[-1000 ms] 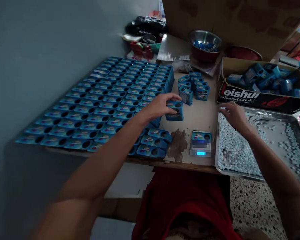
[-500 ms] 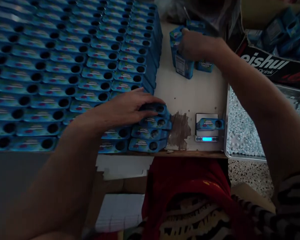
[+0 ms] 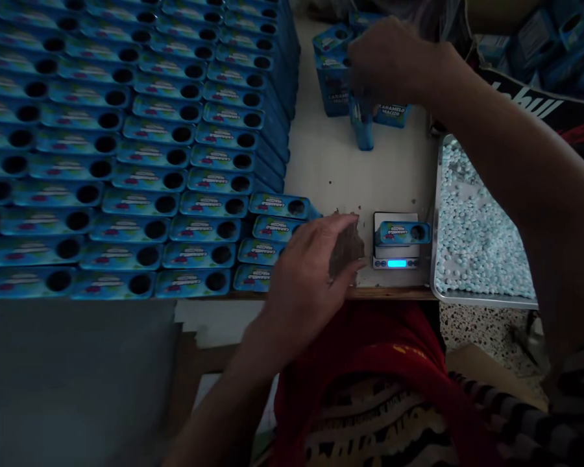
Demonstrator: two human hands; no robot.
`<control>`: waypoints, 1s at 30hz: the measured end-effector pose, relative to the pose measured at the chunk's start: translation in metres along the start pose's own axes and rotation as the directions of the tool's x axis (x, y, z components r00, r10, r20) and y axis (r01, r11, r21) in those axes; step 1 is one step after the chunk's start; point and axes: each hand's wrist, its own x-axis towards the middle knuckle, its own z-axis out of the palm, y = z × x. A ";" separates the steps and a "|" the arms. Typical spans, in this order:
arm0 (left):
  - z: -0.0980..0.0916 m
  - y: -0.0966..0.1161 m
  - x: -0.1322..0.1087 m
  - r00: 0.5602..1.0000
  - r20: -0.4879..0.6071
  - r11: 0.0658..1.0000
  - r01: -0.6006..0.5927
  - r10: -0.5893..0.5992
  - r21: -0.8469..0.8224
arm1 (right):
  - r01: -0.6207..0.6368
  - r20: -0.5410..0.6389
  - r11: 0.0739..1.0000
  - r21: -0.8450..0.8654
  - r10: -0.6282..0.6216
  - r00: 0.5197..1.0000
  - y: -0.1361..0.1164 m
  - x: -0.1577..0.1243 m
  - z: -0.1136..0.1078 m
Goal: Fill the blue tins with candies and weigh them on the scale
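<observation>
My left hand (image 3: 311,266) is open, fingers and thumb apart, in front of the nearest rows of blue candy boxes (image 3: 202,229). It holds nothing and partly covers the right end of those rows. To its right, a digital scale (image 3: 396,263) with a lit display carries one blue candy box (image 3: 401,232) on its plate. At the back, my right hand (image 3: 387,65) is closed on a narrow, tilted blue candy box (image 3: 363,130), its fingers blurred and partly hidden. Other blue boxes (image 3: 333,84) stand around that hand.
A metal tray (image 3: 435,259) of small pale blue and white candies (image 3: 486,240) lies at the right. Behind it, a black printed carton (image 3: 520,97) holds more blue boxes (image 3: 535,45). The wooden table edge (image 3: 394,294) runs along the front.
My left hand has let go of the box at the end of the front rows and moved right, towards the scale. Under my right hand, a box has turned narrow side on.
</observation>
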 end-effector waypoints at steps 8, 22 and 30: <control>0.093 -0.027 0.027 0.983 0.073 0.955 0.182 -0.170 -0.233 | 0.165 -0.026 0.813 -0.558 -0.216 0.976 0.034 -0.095 -0.014; 0.067 0.006 0.094 0.998 -0.064 0.985 -0.024 0.014 -0.170 | 0.101 -0.261 0.942 -0.319 -0.190 0.946 0.085 -0.196 0.008; 0.096 -0.010 0.167 0.999 0.041 0.998 0.011 -0.014 0.055 | 0.148 -0.168 0.968 -0.201 -0.183 0.969 0.151 -0.230 0.013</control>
